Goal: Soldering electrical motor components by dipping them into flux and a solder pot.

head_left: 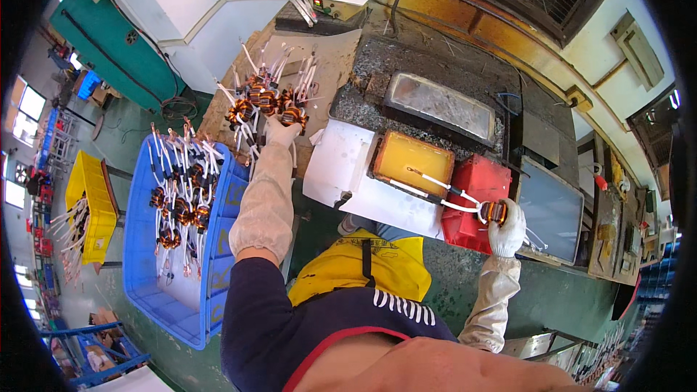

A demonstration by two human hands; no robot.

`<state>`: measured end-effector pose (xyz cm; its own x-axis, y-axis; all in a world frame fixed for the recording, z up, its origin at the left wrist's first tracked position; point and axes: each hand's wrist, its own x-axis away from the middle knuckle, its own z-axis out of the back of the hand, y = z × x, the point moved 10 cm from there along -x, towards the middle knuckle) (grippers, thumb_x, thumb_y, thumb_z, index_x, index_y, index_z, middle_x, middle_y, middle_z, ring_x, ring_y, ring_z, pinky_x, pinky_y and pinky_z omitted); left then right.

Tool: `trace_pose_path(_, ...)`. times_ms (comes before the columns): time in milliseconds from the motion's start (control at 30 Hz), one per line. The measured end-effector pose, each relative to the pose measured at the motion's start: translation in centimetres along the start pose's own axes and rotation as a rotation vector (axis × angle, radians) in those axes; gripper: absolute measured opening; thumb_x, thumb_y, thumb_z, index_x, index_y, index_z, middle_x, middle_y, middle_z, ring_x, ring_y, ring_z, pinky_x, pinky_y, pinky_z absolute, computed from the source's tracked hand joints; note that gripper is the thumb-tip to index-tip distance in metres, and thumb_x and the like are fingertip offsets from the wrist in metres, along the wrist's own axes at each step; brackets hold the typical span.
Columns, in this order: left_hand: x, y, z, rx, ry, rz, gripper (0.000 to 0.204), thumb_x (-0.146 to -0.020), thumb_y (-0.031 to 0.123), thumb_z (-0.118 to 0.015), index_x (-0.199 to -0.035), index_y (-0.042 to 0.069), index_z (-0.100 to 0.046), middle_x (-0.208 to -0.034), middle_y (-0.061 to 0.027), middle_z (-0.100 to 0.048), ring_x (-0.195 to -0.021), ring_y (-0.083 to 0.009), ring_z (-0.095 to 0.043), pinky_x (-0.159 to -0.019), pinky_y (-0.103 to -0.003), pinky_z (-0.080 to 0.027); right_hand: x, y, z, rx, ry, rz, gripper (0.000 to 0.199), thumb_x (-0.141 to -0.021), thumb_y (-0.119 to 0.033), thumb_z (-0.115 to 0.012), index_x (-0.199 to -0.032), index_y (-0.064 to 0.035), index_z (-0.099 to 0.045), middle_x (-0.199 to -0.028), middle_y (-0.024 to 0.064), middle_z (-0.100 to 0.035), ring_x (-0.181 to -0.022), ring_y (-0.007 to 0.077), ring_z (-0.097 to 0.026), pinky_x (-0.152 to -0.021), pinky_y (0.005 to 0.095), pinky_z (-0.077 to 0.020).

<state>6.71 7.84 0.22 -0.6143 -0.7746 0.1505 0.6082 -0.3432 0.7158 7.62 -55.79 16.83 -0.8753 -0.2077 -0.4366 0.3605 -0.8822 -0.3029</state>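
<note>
My right hand (pixel 507 229), in a white glove, is closed on a copper-wound ring coil (pixel 494 211). White sleeved leads (pixel 425 189) run left from this coil, their bare tips over a tray of amber liquid (pixel 414 162); I cannot tell whether they touch it. Beneath the leads stands a red container (pixel 483 183). My left hand (pixel 282 131), also gloved, is at the near edge of a pile of similar coils (pixel 263 99) on a cardboard-covered bench. Its fingers close against one coil (pixel 293 117), partly hiding it.
Behind the amber tray sits a dark rectangular pot with a silvery surface (pixel 443 106). A blue crate (pixel 218 276) of coils stands at my left, with a yellow bin (pixel 94 203) beyond it. A grey tray (pixel 552 207) is at the right; a control box (pixel 337 3) stands at the back.
</note>
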Motion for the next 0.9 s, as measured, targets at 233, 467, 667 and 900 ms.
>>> trace_pose_path(233, -0.6, 0.1, -2.3, -0.016, -0.004, -0.12, 0.078, -0.063, 0.038, -0.076, -0.13, 0.002, -0.054, -0.109, -0.0136, -0.067, -0.101, -0.0257, -0.064, -0.091, -0.035, -0.048, 0.0, -0.1, 0.4, -0.004, 0.013, -0.01, 0.044, -0.063, 0.0, -0.068, -0.106, -0.007, -0.06, -0.097, 0.0149, -0.062, -0.092, 0.0378, -0.059, -0.083, 0.0452, -0.0466)
trace_pose_path(467, 4.8, 5.7, -1.2, 0.064, -0.094, -0.222, 0.062, -0.067, 0.033, -0.077, -0.118, 0.002, -0.06, -0.106, -0.0131, -0.067, -0.098, -0.0235, -0.064, -0.089, -0.034, -0.048, -0.1, -0.1, 0.5, -0.024, 0.004, 0.048, 0.043, -0.064, -0.004, -0.068, -0.106, -0.0083, -0.06, -0.098, 0.0132, -0.062, -0.096, 0.0357, -0.058, -0.085, 0.0448, -0.0462)
trace_pose_path(667, 10.0, 15.6, -0.1, 0.158, -0.202, -0.483, 0.051, -0.067, 0.032, -0.078, -0.107, 0.002, -0.064, -0.104, -0.0136, -0.062, -0.097, -0.0242, -0.061, -0.085, -0.036, -0.047, -0.2, -1.0, 1.9, 0.085, 0.041, 0.104, 0.055, -0.061, -0.005, -0.071, -0.114, -0.0148, -0.06, -0.109, 0.0105, -0.057, -0.102, 0.0342, -0.055, -0.09, 0.045, -0.0443)
trace_pose_path(900, 20.9, 25.5, -9.0, 0.427, -0.729, -0.701, 0.056, -0.07, 0.026, -0.079, -0.117, 0.003, -0.058, -0.108, -0.0143, -0.059, -0.102, -0.025, -0.059, -0.092, -0.032, -0.045, 2.2, -0.8, 3.2, 0.019, 0.258, 0.113, 0.064, -0.06, -0.007, -0.074, -0.121, -0.0097, -0.055, -0.113, 0.015, -0.055, -0.107, 0.0378, -0.053, -0.094, 0.0467, -0.0437)
